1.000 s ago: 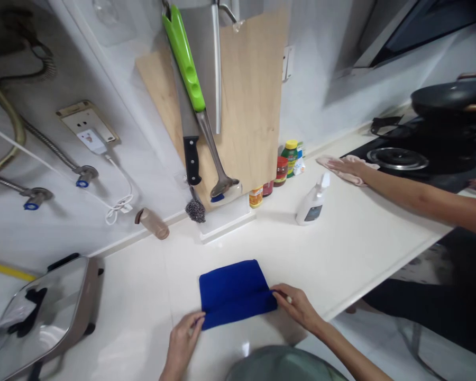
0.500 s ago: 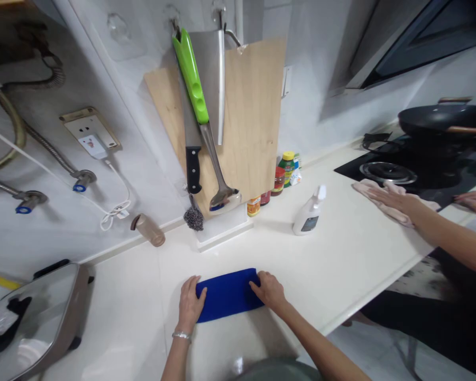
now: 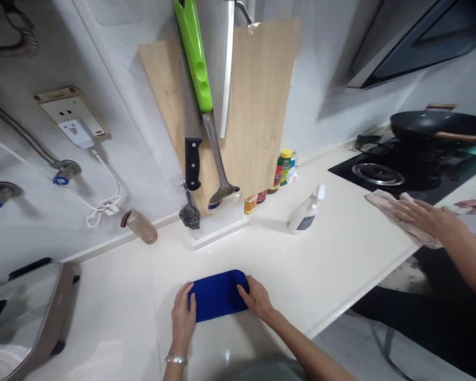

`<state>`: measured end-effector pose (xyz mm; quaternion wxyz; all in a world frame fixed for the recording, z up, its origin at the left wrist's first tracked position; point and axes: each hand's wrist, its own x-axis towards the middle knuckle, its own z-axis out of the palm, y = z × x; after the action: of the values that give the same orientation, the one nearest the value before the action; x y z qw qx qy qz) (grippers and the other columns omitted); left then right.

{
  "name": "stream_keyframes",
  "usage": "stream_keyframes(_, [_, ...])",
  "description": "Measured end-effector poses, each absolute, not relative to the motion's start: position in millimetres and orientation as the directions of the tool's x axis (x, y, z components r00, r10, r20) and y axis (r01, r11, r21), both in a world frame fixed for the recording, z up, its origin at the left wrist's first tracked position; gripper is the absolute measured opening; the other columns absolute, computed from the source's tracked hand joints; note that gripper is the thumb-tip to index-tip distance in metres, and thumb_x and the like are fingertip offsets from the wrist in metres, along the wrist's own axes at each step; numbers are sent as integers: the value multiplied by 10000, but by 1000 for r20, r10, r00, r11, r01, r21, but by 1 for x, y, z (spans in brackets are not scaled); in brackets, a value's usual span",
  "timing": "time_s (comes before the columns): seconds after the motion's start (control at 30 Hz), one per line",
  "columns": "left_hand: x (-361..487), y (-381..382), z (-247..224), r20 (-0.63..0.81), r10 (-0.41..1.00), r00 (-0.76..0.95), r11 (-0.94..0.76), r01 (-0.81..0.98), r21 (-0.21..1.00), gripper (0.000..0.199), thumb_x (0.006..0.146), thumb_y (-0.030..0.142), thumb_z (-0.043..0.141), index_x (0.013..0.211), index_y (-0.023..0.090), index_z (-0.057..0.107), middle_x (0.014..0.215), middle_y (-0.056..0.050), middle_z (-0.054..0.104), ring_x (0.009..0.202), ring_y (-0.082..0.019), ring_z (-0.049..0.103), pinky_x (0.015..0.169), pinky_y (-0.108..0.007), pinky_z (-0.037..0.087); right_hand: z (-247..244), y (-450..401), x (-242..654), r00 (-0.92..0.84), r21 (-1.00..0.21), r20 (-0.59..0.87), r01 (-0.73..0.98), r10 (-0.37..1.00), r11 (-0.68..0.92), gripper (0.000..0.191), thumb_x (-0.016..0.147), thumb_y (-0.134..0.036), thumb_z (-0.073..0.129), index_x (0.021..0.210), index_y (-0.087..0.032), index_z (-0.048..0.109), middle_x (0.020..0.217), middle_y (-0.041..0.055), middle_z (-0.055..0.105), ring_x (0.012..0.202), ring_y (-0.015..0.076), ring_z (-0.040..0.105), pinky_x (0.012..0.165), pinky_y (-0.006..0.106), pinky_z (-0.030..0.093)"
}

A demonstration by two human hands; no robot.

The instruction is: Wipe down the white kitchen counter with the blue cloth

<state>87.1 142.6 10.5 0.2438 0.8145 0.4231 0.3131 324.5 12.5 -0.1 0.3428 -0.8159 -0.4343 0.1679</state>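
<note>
A flat, dark blue folded cloth with rounded far corners lies on the white countertop in front of me. My left hand, a silver bracelet on its wrist, grips the cloth's left end with the thumb on top. At the opposite end my right hand holds the right edge, thumb over the top and fingers around the far side. Beyond the cloth, to the right, a white spray bottle stands upright.
A co-worker's hand presses a pale pink cloth by the black cooktop, where a wok sits. A wooden cutting board, knives and a green-handled ladle hang ahead. An electric pan stands left.
My view has shifted slightly. Both hands still hold the blue cloth, whose far right corner now looks rounder. The co-worker's hand and pink cloth have moved toward the counter's front edge.
</note>
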Motion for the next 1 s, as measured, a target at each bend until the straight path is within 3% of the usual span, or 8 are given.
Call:
stream_keyframes(0.13, [48,153,-7,362,889,281,-454,643,617,392,949,393,427,1209,193,642,1322,-118,611,1261,-246,550,1119,-482,442,23,20,325,675,-817,68,460,735,-347,423,895,-633,389,815,-238,518,630,5,599,566,174,568,534,296,481])
stream_keyframes(0.3, [33,153,-28,439,863,250,-479,681,554,330,933,317,422,1103,191,676,1303,-124,601,1279,-252,525,1121,-490,437,84,24,368,748,-873,184,422,638,-244,439,856,-688,471,819,-250,462,656,-28,546,589,145,514,560,270,459])
stream_keyframes(0.4, [35,153,-30,468,847,252,-495,694,522,331,927,287,412,1105,179,669,1303,-135,591,1267,-257,527,1110,-489,448,121,22,400,708,-814,305,541,637,-211,373,848,-619,546,860,-252,480,672,-40,536,596,137,498,608,266,451])
stream_keyframes(0.5, [37,154,-28,468,844,261,-499,702,509,322,915,277,423,1107,188,665,1313,-129,585,1267,-259,525,1110,-484,449,134,18,419,523,-625,400,756,752,-193,266,922,-504,465,945,-242,499,796,7,607,676,155,561,673,281,464])
stream_keyframes(0.6, [38,155,-26,480,838,259,-508,690,515,308,903,274,436,1099,206,663,1311,-112,587,1258,-252,533,1116,-471,443,111,11,411,374,-498,357,851,856,-164,199,949,-384,410,1007,-221,509,938,72,654,813,187,626,737,300,484])
stream_keyframes(0.73, [40,154,-23,503,822,265,-525,694,493,310,905,277,428,1102,205,656,1307,-110,586,1252,-249,532,1121,-462,436,48,-3,362,264,-463,234,877,936,-132,91,842,-212,526,930,-212,547,915,88,691,787,201,655,689,292,506])
stream_keyframes(0.9, [42,155,-19,495,826,270,-517,714,473,309,904,277,415,1079,204,659,1289,-110,590,1224,-251,546,1093,-451,459,-6,-16,317,238,-499,142,856,961,-138,310,691,-44,550,959,-197,568,1197,137,671,925,220,682,746,310,539])
stream_keyframes(1.0, [43,156,-18,482,833,271,-505,727,464,306,902,280,415,1070,206,660,1290,-105,584,1218,-258,545,1090,-454,458,-13,-14,326,278,-553,142,818,950,-157,371,708,-85,590,1057,-209,570,1153,95,687,961,219,679,785,318,548])
